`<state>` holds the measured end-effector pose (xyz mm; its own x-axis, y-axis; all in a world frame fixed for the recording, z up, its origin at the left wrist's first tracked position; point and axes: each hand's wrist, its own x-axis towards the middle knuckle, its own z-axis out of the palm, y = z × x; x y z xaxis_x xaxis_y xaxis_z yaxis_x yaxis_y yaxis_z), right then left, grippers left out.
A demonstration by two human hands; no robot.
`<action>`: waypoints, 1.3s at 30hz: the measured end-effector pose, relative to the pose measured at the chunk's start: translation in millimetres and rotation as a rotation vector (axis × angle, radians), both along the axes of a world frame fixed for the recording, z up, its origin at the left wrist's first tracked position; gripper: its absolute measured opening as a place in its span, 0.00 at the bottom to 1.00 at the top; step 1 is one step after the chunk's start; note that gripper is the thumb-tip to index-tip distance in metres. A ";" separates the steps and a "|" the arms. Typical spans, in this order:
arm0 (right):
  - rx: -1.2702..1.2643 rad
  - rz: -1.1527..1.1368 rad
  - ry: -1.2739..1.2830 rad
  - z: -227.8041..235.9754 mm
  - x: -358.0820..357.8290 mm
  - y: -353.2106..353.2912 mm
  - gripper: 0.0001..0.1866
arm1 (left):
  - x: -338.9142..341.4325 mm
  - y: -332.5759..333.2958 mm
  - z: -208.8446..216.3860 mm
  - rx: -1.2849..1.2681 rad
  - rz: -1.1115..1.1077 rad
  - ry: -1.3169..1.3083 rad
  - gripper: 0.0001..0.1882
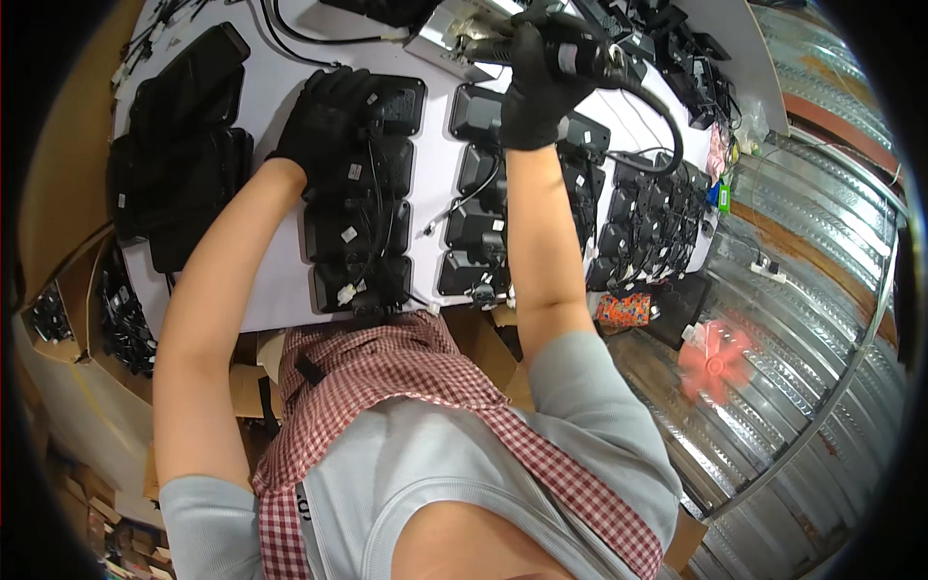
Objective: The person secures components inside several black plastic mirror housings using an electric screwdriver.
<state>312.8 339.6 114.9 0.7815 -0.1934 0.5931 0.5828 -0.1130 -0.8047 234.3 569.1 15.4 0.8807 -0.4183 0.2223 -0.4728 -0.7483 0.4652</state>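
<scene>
My right hand (532, 97), in a black glove, is wrapped round a black electric screwdriver (578, 60) with a thick black cord. The driver lies nearly level, its tip to the left at a small metal box (447, 43) at the table's far side. My left hand (324, 121), also gloved, grips the left part of a black plastic housing (401, 106), the farthest in a column. Its fingertips are partly lost against the black plastic. Nearer to me in that column lie similar housings (333, 232) with wires and white connectors.
More columns of housings (474, 227) stand on the white table (430, 174). Stacked black panels (184, 145) fill the left side, small black parts (677, 58) the far right. Cartons (126, 319) stand at the left edge. A red fan (715, 362) is at the right.
</scene>
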 end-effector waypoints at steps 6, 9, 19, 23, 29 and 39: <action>0.226 0.084 0.334 29.4 -59.3 10.6 0.10 | -28.8 9.4 14.7 -0.059 0.027 0.022 0.36; 0.283 0.092 0.292 17.1 -92.0 0.4 0.09 | -56.3 11.1 34.4 -0.125 0.021 0.213 0.33; 0.113 0.124 0.372 -5.4 -122.2 10.5 0.07 | -90.4 23.6 3.7 0.111 0.027 0.158 0.31; 0.123 0.122 0.365 -12.2 -123.2 14.7 0.07 | -90.8 24.2 3.6 0.101 0.039 0.182 0.30; 0.125 0.192 0.430 -9.9 -129.9 32.0 0.05 | -91.2 24.2 4.0 0.031 0.059 0.236 0.30; -0.342 0.430 0.102 -34.5 -144.0 14.8 0.25 | -88.6 22.5 8.3 0.106 0.033 0.255 0.32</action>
<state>168.7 354.4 80.4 0.8042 0.3455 0.4837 0.5554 -0.1470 -0.8185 145.7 591.6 23.7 0.9161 -0.3975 -0.0519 -0.3248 -0.8120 0.4849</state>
